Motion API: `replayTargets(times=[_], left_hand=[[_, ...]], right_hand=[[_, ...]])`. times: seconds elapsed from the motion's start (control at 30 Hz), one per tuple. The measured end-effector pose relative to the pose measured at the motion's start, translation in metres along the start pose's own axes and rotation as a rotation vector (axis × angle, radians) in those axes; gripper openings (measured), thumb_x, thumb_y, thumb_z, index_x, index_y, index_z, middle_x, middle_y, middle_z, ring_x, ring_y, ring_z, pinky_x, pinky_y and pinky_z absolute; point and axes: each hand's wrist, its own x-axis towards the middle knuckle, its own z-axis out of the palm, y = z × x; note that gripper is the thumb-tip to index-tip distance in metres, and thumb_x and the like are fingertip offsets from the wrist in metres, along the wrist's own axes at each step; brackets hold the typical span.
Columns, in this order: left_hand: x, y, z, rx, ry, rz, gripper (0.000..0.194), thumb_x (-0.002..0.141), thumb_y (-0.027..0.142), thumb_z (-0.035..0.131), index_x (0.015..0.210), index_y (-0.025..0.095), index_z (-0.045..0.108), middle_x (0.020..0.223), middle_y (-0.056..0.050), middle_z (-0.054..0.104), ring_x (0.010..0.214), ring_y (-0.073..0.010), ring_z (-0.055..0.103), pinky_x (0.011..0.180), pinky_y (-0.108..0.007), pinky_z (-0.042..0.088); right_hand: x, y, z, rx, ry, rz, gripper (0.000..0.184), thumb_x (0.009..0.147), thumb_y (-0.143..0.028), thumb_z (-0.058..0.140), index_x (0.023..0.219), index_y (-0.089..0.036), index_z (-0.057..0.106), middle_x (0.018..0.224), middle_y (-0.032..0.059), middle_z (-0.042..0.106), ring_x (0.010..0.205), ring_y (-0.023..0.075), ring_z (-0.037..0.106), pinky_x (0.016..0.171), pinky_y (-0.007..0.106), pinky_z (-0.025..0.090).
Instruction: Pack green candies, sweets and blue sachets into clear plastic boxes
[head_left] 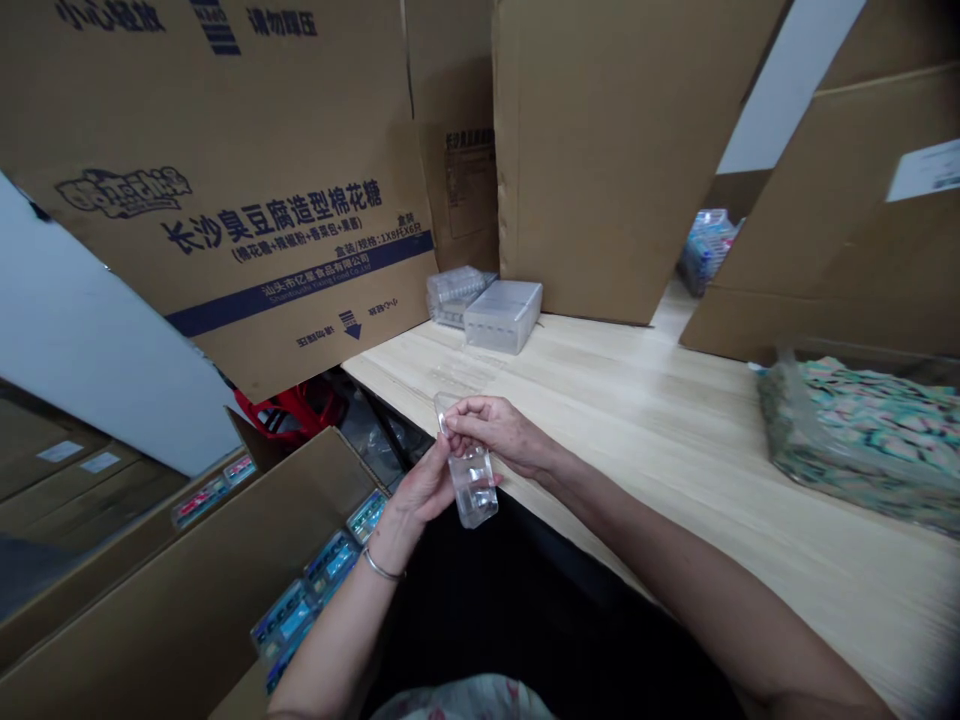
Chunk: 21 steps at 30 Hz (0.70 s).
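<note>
Near the table's front edge, both hands are closed on a clear plastic tray (475,492), long and narrow with moulded hollows. My left hand (427,482) grips its left side, a thin bracelet on the wrist. From the right, my right hand (496,430) has its fingers bent over the tray's upper part, thumb and fingertips close together. Whether a small item sits between those fingertips is hidden. The tray's lower end sticks out below the hands, tilted, above my dark clothing. I can see no contents through its clear wall.
Stacked clear trays (504,318) stand at the back of the wooden table (600,400). At right is a clear tub (862,440) of pastel-coloured pieces. An open carton (187,560) with several blue packs (285,615) lies at lower left. Large cardboard boxes (300,130) wall the back.
</note>
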Motion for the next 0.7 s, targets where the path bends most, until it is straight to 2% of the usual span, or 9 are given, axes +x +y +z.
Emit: replayTargets(times=[0.13, 0.23, 0.33, 0.47, 0.53, 0.6, 0.7], left_hand=[[0.003, -0.003, -0.004, -0.044, -0.049, -0.004, 0.052, 0.064, 0.051, 0.073, 0.104, 0.019, 0.063, 0.104, -0.006, 0.062, 0.098, -0.0255, 0.060, 0.093, -0.053, 0.044], [0.005, -0.006, -0.006, -0.090, -0.080, -0.002, 0.039, 0.066, 0.047, 0.073, 0.091, 0.018, 0.064, 0.092, -0.003, 0.063, 0.090, -0.0229, 0.062, 0.093, -0.054, 0.044], [0.006, -0.007, -0.006, -0.120, -0.072, 0.011, 0.028, 0.070, 0.041, 0.073, 0.080, 0.017, 0.063, 0.084, -0.001, 0.063, 0.086, -0.0203, 0.062, 0.093, -0.052, 0.044], [0.006, -0.005, -0.003, -0.110, -0.064, 0.017, 0.026, 0.071, 0.039, 0.073, 0.075, 0.016, 0.061, 0.083, -0.001, 0.062, 0.084, -0.0193, 0.062, 0.093, -0.050, 0.044], [0.005, -0.002, -0.001, -0.102, -0.069, 0.032, 0.025, 0.073, 0.040, 0.070, 0.082, 0.017, 0.062, 0.087, -0.002, 0.061, 0.087, -0.0197, 0.061, 0.092, -0.049, 0.045], [0.005, 0.001, 0.003, -0.069, -0.050, 0.069, 0.029, 0.076, 0.039, 0.067, 0.099, 0.021, 0.062, 0.096, -0.003, 0.060, 0.095, -0.0214, 0.058, 0.090, -0.047, 0.046], [0.007, 0.003, 0.010, 0.060, 0.055, 0.154, 0.039, 0.078, 0.032, 0.065, 0.115, 0.025, 0.056, 0.101, -0.004, 0.060, 0.099, -0.0208, 0.056, 0.086, -0.040, 0.048]], right_hand=[[0.002, 0.004, -0.002, 0.003, 0.006, 0.008, 0.015, 0.074, -0.026, 0.067, 0.072, -0.012, 0.062, 0.061, -0.0013, 0.062, 0.056, 0.0068, 0.057, 0.058, 0.019, 0.045], [0.004, 0.005, -0.002, 0.013, 0.016, 0.013, 0.015, 0.073, -0.026, 0.066, 0.072, -0.012, 0.061, 0.061, -0.0014, 0.062, 0.055, 0.0063, 0.056, 0.056, 0.018, 0.044], [0.004, 0.005, -0.001, 0.020, 0.023, 0.019, 0.016, 0.073, -0.027, 0.067, 0.072, -0.012, 0.061, 0.061, -0.0017, 0.061, 0.055, 0.0060, 0.055, 0.055, 0.018, 0.043], [0.003, 0.001, -0.001, 0.010, 0.029, 0.007, 0.018, 0.072, -0.028, 0.067, 0.071, -0.012, 0.060, 0.061, -0.0020, 0.061, 0.054, 0.0061, 0.054, 0.055, 0.018, 0.042], [0.002, -0.002, -0.005, 0.000, 0.032, -0.004, 0.018, 0.073, -0.029, 0.066, 0.072, -0.013, 0.059, 0.061, -0.0020, 0.060, 0.055, 0.0063, 0.054, 0.055, 0.019, 0.042], [0.003, -0.005, -0.011, -0.036, 0.036, -0.013, 0.017, 0.074, -0.029, 0.065, 0.073, -0.013, 0.059, 0.063, -0.0017, 0.060, 0.056, 0.0065, 0.054, 0.056, 0.019, 0.042], [0.004, -0.006, -0.020, -0.142, 0.049, -0.024, 0.019, 0.075, -0.031, 0.064, 0.076, -0.013, 0.059, 0.065, -0.0017, 0.060, 0.057, 0.0071, 0.054, 0.057, 0.020, 0.043]])
